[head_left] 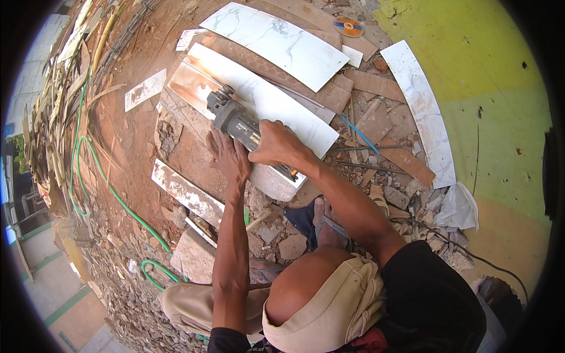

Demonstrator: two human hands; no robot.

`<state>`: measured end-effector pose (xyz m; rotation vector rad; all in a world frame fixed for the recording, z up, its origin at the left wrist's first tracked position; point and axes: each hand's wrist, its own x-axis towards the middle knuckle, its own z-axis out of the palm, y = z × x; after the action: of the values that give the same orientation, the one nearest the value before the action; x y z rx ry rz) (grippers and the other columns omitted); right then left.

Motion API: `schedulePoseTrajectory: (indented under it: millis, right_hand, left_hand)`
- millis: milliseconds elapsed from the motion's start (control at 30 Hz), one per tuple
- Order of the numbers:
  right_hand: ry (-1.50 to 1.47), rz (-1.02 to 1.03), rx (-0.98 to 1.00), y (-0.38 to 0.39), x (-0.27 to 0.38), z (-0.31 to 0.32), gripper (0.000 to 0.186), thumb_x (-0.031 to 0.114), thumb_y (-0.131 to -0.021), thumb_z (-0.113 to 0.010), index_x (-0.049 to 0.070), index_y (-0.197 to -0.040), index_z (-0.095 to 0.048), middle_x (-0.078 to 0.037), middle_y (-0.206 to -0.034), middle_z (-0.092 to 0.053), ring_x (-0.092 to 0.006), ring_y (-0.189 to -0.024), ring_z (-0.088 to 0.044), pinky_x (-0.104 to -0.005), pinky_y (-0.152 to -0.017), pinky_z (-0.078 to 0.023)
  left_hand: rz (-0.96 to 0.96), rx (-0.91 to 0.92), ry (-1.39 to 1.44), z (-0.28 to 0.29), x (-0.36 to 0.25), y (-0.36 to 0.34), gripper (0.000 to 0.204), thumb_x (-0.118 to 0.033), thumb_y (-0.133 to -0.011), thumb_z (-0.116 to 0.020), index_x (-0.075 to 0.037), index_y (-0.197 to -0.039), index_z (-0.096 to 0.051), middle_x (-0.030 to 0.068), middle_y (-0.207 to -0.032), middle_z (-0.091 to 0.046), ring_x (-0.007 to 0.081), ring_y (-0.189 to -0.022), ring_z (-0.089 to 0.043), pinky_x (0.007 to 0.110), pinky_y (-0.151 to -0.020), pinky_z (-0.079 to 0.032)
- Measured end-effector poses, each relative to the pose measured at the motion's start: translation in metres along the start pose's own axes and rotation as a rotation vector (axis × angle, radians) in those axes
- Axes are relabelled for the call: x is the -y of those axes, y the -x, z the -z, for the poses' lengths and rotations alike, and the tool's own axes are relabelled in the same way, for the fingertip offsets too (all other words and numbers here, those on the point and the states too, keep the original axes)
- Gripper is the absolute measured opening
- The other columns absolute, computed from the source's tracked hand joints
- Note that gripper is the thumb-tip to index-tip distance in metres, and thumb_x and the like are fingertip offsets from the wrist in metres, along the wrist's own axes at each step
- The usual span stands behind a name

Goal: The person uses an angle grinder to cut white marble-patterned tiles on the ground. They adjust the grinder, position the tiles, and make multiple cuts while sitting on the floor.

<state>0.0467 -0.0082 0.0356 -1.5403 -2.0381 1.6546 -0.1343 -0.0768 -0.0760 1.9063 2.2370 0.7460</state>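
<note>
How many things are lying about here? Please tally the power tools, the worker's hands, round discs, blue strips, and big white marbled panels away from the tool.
Power tool: 1
Hands: 2 (left hand, right hand)
Round disc: 1
Blue strip: 1
White marbled panels away from the tool: 2 (far panel, panel beside the wall)
Total: 7

"What stands along the right side?"

"A painted wall (494, 117) in 3 tones, bright yellow, dull green and tan, pitted with small dark marks."

"And the ground?"

"Reddish soil (109, 126) at upper left, running into grey gravel (126, 288) toward the lower left."

"Anything past that?"

"Pale paving (76, 322) divided by green strips (69, 306) at the far lower left, and a heap of wood lengths (47, 138) along the left side."

"The light?"

"Outdoor daylight, soft and fairly even."
</note>
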Motion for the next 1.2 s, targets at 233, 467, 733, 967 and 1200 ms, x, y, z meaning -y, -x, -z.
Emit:
schedulePoseTrajectory:
  millis: [233,467,733,967,1200]
  right_hand:
    - [0.006,-0.008,0.023,0.002,-0.003,0.0,0.041,0.016,-0.061,-0.067,-0.016,-0.086,-0.061,-0.038,-0.087,-0.066,-0.0491,-0.085,-0.071,-0.0491,-0.077,-0.058]
    - [-0.009,-0.022,0.021,0.008,-0.004,0.002,0.039,0.016,-0.062,-0.066,-0.016,-0.084,-0.061,-0.039,-0.086,-0.066,-0.0491,-0.086,-0.071,-0.0492,-0.077,-0.058]
    - [0.003,-0.027,0.01,0.012,-0.007,0.0,0.045,0.018,-0.064,-0.068,-0.016,-0.092,-0.062,-0.04,-0.091,-0.066,-0.0494,-0.091,-0.07,-0.049,-0.081,-0.058]
    - [0.007,-0.032,0.017,0.014,-0.011,-0.002,0.047,0.021,-0.065,-0.072,-0.016,-0.093,-0.062,-0.038,-0.093,-0.067,-0.0496,-0.092,-0.07,-0.0497,-0.082,-0.058]
    - [-0.005,-0.011,-0.028,0.017,-0.009,-0.001,0.047,0.018,-0.064,-0.069,-0.018,-0.093,-0.06,-0.041,-0.093,-0.065,-0.0526,-0.092,-0.068,-0.0514,-0.082,-0.057]
  left_hand:
    - [0.041,0.06,-0.035,0.0,0.003,0.001,0.056,-0.038,-0.106,-0.032,-0.009,-0.153,-0.037,0.0166,-0.164,-0.027,0.0428,-0.151,-0.016,0.055,-0.122,-0.011]
    - [0.071,0.072,-0.001,0.002,0.0,0.001,0.059,-0.04,-0.105,-0.034,-0.014,-0.157,-0.032,0.0135,-0.168,-0.02,0.0418,-0.152,-0.014,0.057,-0.122,-0.011]
    - [0.06,0.067,-0.019,0.003,-0.001,-0.002,0.061,-0.036,-0.102,-0.034,-0.013,-0.159,-0.029,0.0146,-0.167,-0.021,0.0415,-0.151,-0.016,0.056,-0.122,-0.012]
    - [0.03,0.045,-0.016,0.005,-0.003,-0.002,0.064,-0.04,-0.102,-0.033,-0.012,-0.16,-0.027,0.0148,-0.167,-0.02,0.0422,-0.151,-0.016,0.056,-0.122,-0.012]
    - [0.024,0.076,0.0,0.007,-0.004,-0.003,0.062,-0.041,-0.104,-0.032,-0.01,-0.158,-0.031,0.0163,-0.167,-0.022,0.0432,-0.151,-0.015,0.055,-0.123,-0.011]
